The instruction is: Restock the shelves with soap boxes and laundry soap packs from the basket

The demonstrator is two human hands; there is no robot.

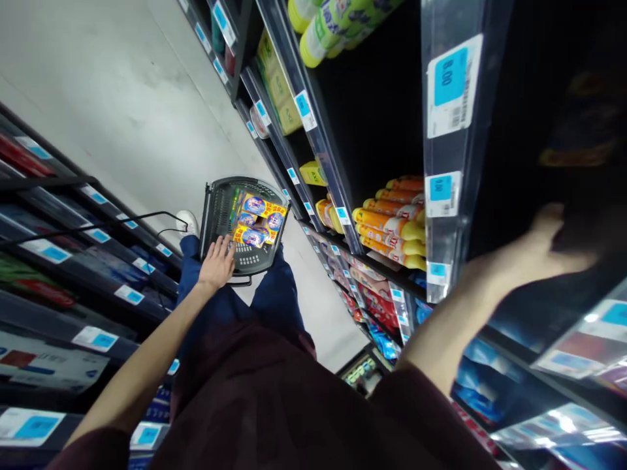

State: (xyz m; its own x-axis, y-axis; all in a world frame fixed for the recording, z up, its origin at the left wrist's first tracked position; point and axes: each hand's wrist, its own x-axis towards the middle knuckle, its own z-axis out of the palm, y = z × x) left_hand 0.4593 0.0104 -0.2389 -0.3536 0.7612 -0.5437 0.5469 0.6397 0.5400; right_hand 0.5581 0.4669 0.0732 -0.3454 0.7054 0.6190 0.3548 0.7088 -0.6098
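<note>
My left hand [219, 261] lies flat, fingers stretched out, over the near left side of a dark grey shopping basket [219, 196]. Whether it touches the basket or the goods is hard to tell. Inside the basket are several yellow and blue OMO packs [255, 204], just beyond my fingertips. On the right, my right hand [543, 251] reaches into a dark shelf compartment, thumb and fingers apart, slightly blurred, with nothing visible in it. A dim, blurred item [578, 147] sits deeper in that compartment.
Orange bottles with yellow caps [392, 225] and green bottles [337, 29] lie on the right-hand shelf. Shelf edges with price labels [453, 85] run beside my right arm. Another shelf [59, 235] lines the left. Grey floor [122, 85] stretches between them; a white shoe [187, 222] stands beside the basket.
</note>
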